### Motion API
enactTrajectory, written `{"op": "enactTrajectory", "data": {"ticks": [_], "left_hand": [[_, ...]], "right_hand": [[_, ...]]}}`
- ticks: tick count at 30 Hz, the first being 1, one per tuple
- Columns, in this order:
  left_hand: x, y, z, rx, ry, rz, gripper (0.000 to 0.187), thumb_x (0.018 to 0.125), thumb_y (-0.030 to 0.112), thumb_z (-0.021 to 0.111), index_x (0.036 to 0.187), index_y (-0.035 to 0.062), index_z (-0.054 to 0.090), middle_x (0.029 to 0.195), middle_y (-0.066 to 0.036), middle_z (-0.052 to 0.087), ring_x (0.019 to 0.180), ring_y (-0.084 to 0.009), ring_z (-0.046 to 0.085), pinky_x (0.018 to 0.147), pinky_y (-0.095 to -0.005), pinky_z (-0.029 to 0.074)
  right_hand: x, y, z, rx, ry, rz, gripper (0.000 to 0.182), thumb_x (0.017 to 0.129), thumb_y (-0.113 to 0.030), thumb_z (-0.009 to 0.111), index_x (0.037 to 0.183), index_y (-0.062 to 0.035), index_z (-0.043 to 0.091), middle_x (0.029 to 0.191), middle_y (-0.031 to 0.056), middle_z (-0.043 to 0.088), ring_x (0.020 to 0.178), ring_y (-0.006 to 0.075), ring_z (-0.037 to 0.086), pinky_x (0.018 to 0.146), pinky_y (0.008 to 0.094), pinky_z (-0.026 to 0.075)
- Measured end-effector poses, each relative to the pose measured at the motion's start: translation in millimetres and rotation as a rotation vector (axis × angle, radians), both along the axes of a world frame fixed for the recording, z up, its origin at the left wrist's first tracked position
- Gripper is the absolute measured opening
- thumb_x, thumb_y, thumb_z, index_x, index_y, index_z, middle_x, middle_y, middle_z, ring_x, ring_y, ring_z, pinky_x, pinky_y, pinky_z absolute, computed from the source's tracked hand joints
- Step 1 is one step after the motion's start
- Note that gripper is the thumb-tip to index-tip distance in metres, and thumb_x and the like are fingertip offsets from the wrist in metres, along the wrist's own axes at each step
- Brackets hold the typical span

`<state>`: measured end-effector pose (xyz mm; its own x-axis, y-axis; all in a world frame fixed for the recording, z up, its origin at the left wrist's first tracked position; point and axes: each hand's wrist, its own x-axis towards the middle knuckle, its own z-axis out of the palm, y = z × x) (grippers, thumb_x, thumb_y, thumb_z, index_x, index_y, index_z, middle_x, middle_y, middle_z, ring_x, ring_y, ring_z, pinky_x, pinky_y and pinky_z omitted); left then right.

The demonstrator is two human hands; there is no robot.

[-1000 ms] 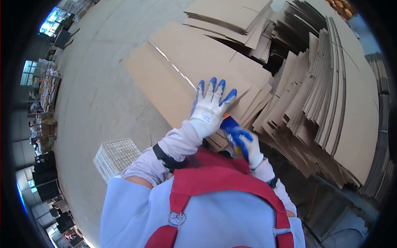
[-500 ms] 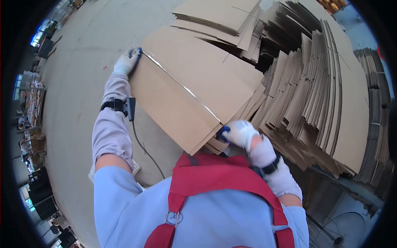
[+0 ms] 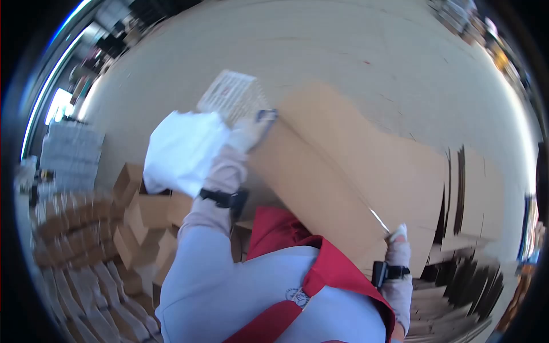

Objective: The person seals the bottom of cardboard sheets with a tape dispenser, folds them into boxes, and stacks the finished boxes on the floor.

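A bundle of flat brown cardboard (image 3: 320, 177) lies slanted in front of my body, with a thin shiny strap (image 3: 374, 217) across it. My left hand (image 3: 251, 130), in a white glove with dark blue fingertips, is closed on its far left edge at one end of the strap. At the strap's other end, my right hand (image 3: 397, 233), also gloved, is closed on the near right edge. Motion blurs both hands, and the fingers beneath the cardboard are hidden.
A white plastic crate (image 3: 229, 91) and a white sack (image 3: 186, 151) stand beside my left arm. Open cardboard boxes (image 3: 146, 220) and wrapped stacks (image 3: 74, 228) are at the left. More flat cardboard (image 3: 474, 200) is stacked at the right.
My body and view have turned left, carrying the cardboard bundle away from the large stacks, which now lie at the lower right. Both hands keep their hold; the crate, sack and boxes have come into sight.
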<state>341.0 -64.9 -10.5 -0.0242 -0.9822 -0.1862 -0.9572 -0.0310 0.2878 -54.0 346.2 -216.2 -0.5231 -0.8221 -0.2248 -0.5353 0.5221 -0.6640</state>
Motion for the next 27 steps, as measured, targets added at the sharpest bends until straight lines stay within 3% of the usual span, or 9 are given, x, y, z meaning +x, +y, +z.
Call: {"op": "enactTrajectory", "data": {"ticks": [2,5,8,9,11,15,18,23,27], "left_hand": [[118.2,35.6,24.2,-0.208,0.364,-0.081,0.055,0.094,0.051,0.049,0.122,0.0048,0.06,0.119,-0.021,0.063,0.116,-0.0374,0.057,0.096,-0.0425,0.045],[275.4,83.6,88.3,-0.409,-0.035,0.105,0.049,0.095,0.044,0.05,0.12,0.0037,0.062,0.117,-0.019,0.065,0.108,-0.037,0.061,0.092,-0.0429,0.048],[261.9,115.4,178.9,-0.678,-0.798,0.526,0.049,0.088,0.05,0.06,0.125,0.0177,0.061,0.117,-0.02,0.063,0.101,-0.0379,0.063,0.084,-0.0441,0.051],[242.0,105.1,167.5,-0.68,-0.761,0.465,0.049,0.088,0.05,0.06,0.125,0.0177,0.061,0.117,-0.02,0.063,0.101,-0.0379,0.063,0.084,-0.0441,0.051],[193.5,87.3,149.7,-1.2,0.377,-0.165,0.038,0.093,0.025,0.061,0.126,0.0062,0.059,0.113,-0.01,0.066,0.093,-0.0215,0.066,0.076,-0.0349,0.053],[55.3,6.6,-63.9,-0.105,0.991,-0.184,0.044,0.093,0.015,0.063,0.134,0.0031,0.051,0.108,-0.004,0.061,0.086,-0.0109,0.058,0.075,-0.0241,0.048],[-114.4,37.1,-205.7,0.75,1.115,0.101,0.078,0.087,0.021,0.073,0.147,0.0018,0.027,0.139,-0.015,0.043,0.123,-0.0244,0.053,0.104,-0.0318,0.044],[-270.3,124.0,-430.7,1.193,0.993,0.137,0.113,0.07,0.053,0.078,0.149,0.0004,0.018,0.149,-0.023,0.031,0.132,-0.0342,0.042,0.111,-0.041,0.035],[-319.2,172.2,-397.1,0.694,-0.121,0.006,0.134,0.054,0.063,0.084,0.151,0.002,0.014,0.15,-0.025,0.029,0.137,-0.0382,0.033,0.11,-0.0473,0.037]], "right_hand": [[60.7,-86.2,29.1,0.039,0.137,0.345,0.024,0.083,-0.021,0.058,0.102,-0.0103,0.068,0.096,0.0144,0.069,0.086,0.0313,0.067,0.074,0.0405,0.054],[193.1,-194.9,84.6,-0.095,0.344,0.895,0.019,0.081,-0.025,0.061,0.088,-0.01,0.07,0.08,0.0127,0.068,0.073,0.0282,0.068,0.06,0.0411,0.053],[261.6,-196.6,165.5,-0.175,-0.329,1.134,0.032,0.084,-0.032,0.055,0.112,-0.0188,0.066,0.103,0.017,0.067,0.095,0.034,0.064,0.084,0.0427,0.049],[262.7,-190.7,159.9,-0.241,-0.311,1.156,0.031,0.083,-0.032,0.058,0.11,-0.0188,0.067,0.102,0.0156,0.067,0.095,0.033,0.064,0.083,0.0414,0.049],[235.4,-183.1,145.8,-0.133,-0.338,1.089,0.029,0.082,-0.03,0.059,0.107,-0.0202,0.068,0.101,0.0139,0.068,0.093,0.0321,0.064,0.082,0.0409,0.049],[124.8,-139.1,113.6,0.254,-0.19,0.701,0.025,0.083,-0.029,0.058,0.105,-0.0224,0.07,0.097,0.0112,0.069,0.092,0.03,0.064,0.078,0.0399,0.05],[64.4,-66.1,71.3,0.025,-0.208,0.276,0.025,0.083,-0.029,0.062,0.106,-0.022,0.069,0.097,0.0111,0.069,0.093,0.0311,0.064,0.081,0.0402,0.05],[43.6,44.3,50.8,0.14,-0.226,-0.22,0.027,0.085,-0.022,0.06,0.11,-0.0151,0.069,0.108,0.014,0.068,0.099,0.0347,0.062,0.087,0.0406,0.049],[73.4,78.0,58.5,0.239,-0.639,-0.69,0.028,0.088,-0.023,0.059,0.113,-0.014,0.069,0.106,0.0147,0.068,0.099,0.0338,0.063,0.088,0.0399,0.05]]}}
